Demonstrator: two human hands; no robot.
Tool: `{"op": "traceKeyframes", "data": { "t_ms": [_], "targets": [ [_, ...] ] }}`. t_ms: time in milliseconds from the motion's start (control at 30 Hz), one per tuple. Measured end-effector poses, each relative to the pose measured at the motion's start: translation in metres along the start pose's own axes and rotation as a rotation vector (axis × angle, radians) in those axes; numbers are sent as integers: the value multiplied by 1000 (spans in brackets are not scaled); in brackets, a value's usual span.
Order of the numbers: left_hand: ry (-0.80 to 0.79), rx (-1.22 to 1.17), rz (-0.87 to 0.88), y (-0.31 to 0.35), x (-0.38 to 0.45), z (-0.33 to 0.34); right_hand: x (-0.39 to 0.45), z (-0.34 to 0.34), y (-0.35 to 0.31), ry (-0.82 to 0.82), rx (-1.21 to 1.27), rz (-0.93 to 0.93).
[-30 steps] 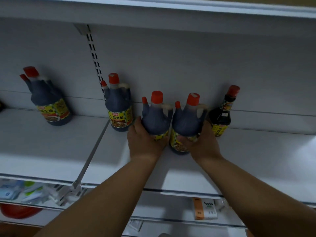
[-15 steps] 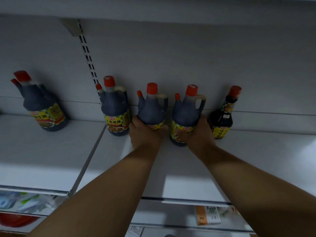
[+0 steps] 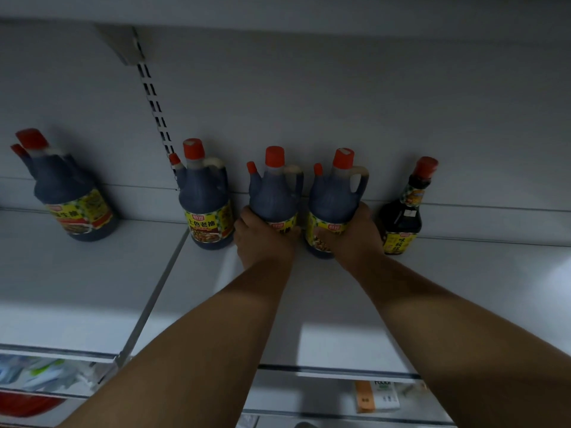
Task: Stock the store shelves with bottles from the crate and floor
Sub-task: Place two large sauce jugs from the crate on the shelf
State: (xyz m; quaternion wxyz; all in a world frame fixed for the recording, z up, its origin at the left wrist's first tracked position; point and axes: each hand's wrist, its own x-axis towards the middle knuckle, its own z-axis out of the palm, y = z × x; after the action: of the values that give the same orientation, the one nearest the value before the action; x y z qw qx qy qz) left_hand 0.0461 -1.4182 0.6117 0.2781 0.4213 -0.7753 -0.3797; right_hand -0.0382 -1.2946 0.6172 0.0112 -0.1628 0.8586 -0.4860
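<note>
1. The white shelf [image 3: 432, 288] carries a row of soy sauce jugs along its far back wall, labels facing near so shoppers can read them.
2. The left hand [image 3: 262, 242] wraps the left jug [image 3: 273, 193] low on its body; the right hand [image 3: 355, 239] wraps the right jug [image 3: 335, 196] the same way. Fingers are curled round each, probably seating both upright against the wall.
3. A shelved jug [image 3: 205, 196] stands just left, and a slim sauce bottle [image 3: 403, 211] just right, so the gap is tight.
4. A pair of jugs [image 3: 68, 193] leans far left.
</note>
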Motion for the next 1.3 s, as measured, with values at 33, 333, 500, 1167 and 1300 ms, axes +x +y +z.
{"op": "traceKeyframes", "data": {
  "t_ms": [33,333,500,1167,1300],
  "targets": [
    [0,-2,1,0,1,1,1,0,1,-5,0,2],
    [26,1,23,-3,10,8,3,0,3,-10,15,15],
    [-2,9,5,-2,8,4,2,1,2,-15,21,19],
    [-81,116,217,-33,-90,-98,-110,-14,-59,-87,-325,30],
    [-150,141,241,-54,-123,-140,-172,-13,-71,-94,-339,-27]
  ]
}}
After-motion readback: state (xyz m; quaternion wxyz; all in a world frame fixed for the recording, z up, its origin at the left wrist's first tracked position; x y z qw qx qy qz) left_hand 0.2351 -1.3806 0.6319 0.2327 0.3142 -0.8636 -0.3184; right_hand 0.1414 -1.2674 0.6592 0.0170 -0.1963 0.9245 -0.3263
